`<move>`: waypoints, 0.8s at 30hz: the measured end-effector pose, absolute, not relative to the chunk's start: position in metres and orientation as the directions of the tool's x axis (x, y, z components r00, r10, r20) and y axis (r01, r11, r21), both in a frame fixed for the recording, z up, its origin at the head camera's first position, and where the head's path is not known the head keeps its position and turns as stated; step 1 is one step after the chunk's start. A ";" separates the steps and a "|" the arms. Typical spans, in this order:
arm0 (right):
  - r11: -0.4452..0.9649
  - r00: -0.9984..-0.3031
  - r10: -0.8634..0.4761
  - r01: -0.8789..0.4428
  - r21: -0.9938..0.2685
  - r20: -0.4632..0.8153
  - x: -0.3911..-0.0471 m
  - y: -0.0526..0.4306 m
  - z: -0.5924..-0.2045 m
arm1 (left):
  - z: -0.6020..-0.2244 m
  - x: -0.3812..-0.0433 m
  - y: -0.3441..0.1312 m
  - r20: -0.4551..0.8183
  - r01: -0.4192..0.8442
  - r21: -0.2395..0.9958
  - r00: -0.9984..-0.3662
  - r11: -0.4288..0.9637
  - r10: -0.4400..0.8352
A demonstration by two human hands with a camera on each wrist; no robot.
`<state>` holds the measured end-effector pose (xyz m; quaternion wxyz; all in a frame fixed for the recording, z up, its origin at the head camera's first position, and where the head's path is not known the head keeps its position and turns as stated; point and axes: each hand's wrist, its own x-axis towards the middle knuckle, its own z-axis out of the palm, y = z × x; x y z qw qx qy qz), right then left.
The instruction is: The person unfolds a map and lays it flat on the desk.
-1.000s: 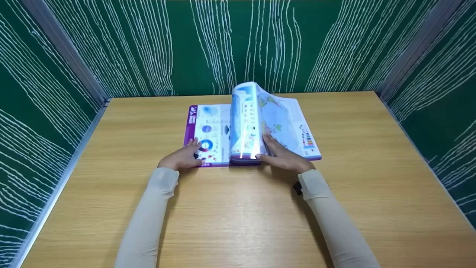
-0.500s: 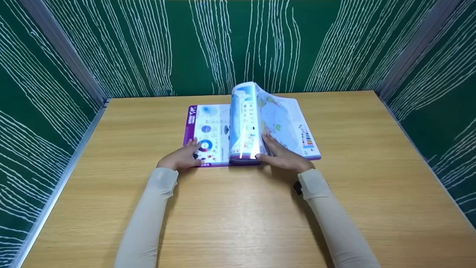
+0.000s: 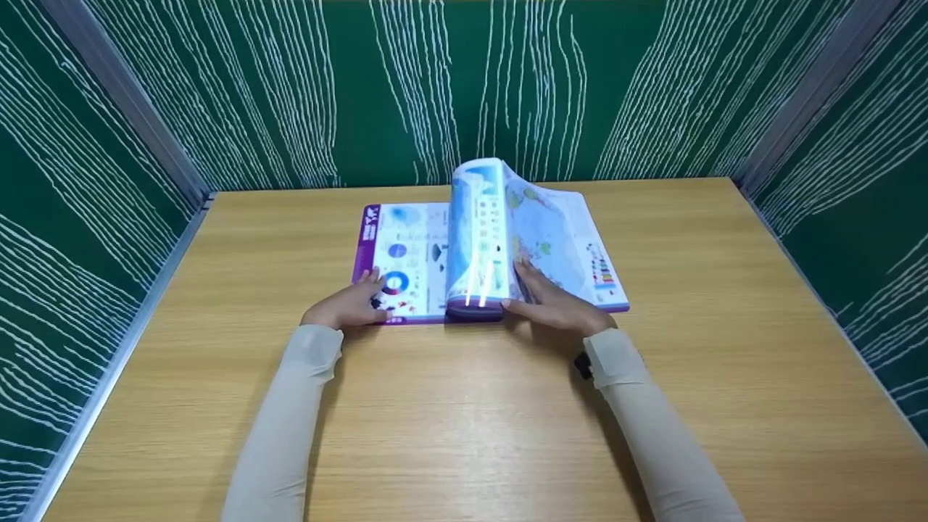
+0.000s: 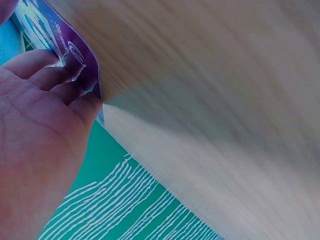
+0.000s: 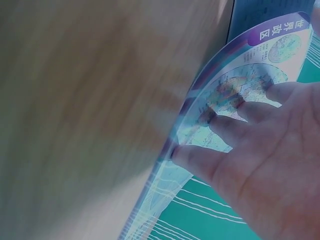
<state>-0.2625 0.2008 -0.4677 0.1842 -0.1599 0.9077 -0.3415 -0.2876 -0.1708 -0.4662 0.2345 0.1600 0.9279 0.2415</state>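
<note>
A large, thin atlas (image 3: pixel 415 250) with purple borders lies spread on the table, showing charts on the left and a world map on the right. A curled leaf (image 3: pixel 476 232) arches up in its middle. My left hand (image 3: pixel 349 301) rests at the near left corner of the left page, and its fingers touch the purple edge (image 4: pixel 82 55) in the left wrist view. My right hand (image 3: pixel 562 301) is against the right side of the curled leaf. In the right wrist view, its extended fingers (image 5: pixel 227 129) press on the map page (image 5: pixel 245 85).
The wooden table (image 3: pixel 464 420) extends around the atlas. Green panels (image 3: pixel 377 94) with wavy white lines stand behind and along both sides, joined by grey corner posts (image 3: pixel 819 101). A small black object (image 3: pixel 583 365) shows at the right cuff.
My left hand and the left page have shifted slightly left. The right hand and right page have moved a little to the right, and the curled leaf has widened slightly.
</note>
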 end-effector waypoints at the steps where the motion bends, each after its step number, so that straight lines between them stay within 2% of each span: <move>1: 0.716 -0.881 -0.415 -0.163 -0.679 -0.226 -0.263 0.201 -0.468 | -0.466 -0.288 -0.172 -0.356 0.186 0.525 -0.838 0.831 0.413; 14: 0.729 -0.888 -0.395 -0.146 -0.669 -0.237 -0.262 0.207 -0.467 | -0.465 -0.288 -0.177 -0.386 0.116 0.523 -0.851 0.844 0.356; 24: 0.699 -0.884 -0.415 -0.159 -0.698 -0.215 -0.262 0.212 -0.467 | -0.468 -0.290 -0.182 -0.386 0.122 0.495 -0.856 0.860 0.344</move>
